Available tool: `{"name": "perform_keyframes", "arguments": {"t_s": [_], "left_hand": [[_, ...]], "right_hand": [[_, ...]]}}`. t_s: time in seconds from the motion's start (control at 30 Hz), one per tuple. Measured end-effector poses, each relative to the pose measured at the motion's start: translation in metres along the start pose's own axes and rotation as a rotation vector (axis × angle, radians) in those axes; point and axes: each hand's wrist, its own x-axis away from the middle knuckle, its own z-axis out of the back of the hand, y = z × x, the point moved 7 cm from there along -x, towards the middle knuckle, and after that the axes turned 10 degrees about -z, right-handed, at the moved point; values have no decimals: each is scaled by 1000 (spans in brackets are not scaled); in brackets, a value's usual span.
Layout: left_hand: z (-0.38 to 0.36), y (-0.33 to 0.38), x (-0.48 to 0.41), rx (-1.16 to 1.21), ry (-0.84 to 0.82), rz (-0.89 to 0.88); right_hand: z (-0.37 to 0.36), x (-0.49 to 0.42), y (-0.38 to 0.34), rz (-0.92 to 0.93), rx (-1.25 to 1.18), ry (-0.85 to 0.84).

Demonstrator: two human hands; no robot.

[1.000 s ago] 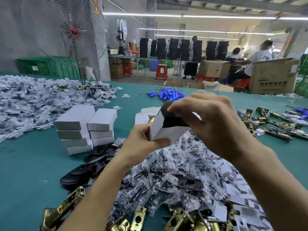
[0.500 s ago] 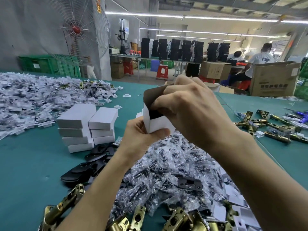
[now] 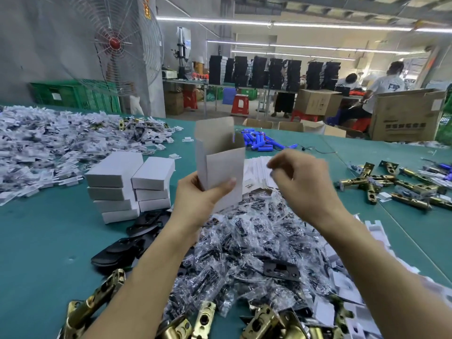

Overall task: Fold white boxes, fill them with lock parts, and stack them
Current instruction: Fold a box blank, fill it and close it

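Left hand [image 3: 203,199] grips a small white cardboard box [image 3: 220,165] by its lower end, thumb across the front panel. Box is upright in the air above the middle of the green surface [image 3: 36,241], top end open, tuck flap standing up. Right hand [image 3: 300,174] is just beside the box on its right, not touching it. Its fingers are curled and motion-blurred; cannot tell if it pinches anything. Box interior and bottom end are hidden from here.

Step, as judged: box is formed but not closed, so between folding and filling. Next move likely calls for the right hand to take one bag from the heap of clear-bagged black lock parts [image 3: 244,241] under the hands, toward the near edge. It may also need a brass latch bolt [image 3: 97,299] from the near edge. Parts go in through the open top, then the flap gets tucked. Left hand should keep the mouth up and the panels square.

Two stacks of closed white boxes [image 3: 129,189] sit left of the hands, touching each other; the finished box probably goes there. Flat white box blanks [image 3: 259,170] lie behind the held box.
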Motion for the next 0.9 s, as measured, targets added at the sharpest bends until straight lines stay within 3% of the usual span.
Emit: {"name": "perform_keyframes", "arguments": {"t_s": [0.1, 0.17, 0.23, 0.37, 0.53, 0.7, 0.8, 0.9], "left_hand": [[7, -4, -3, -155, 32, -5], [2, -5, -2, -257, -13, -33], [-3, -3, 0, -191, -22, -54], [-5, 5, -1, 15, -12, -76], [0, -3, -1, -45, 22, -28], [8, -9, -5, -98, 12, -7], [1, -13, -2, -162, -87, 14], [-6, -15, 1, -162, -176, 30]], "right_hand": [[-57, 15, 23, -67, 245, -459], [-83, 27, 24, -7, 348, -578], [-97, 33, 23, 36, 414, -594], [-102, 36, 23, 66, 436, -522], [-95, 35, 25, 39, 302, -424], [-33, 11, 44, -203, -226, -110], [5, 0, 15, -49, -439, 26], [17, 1, -24, 171, -441, 17]]}}
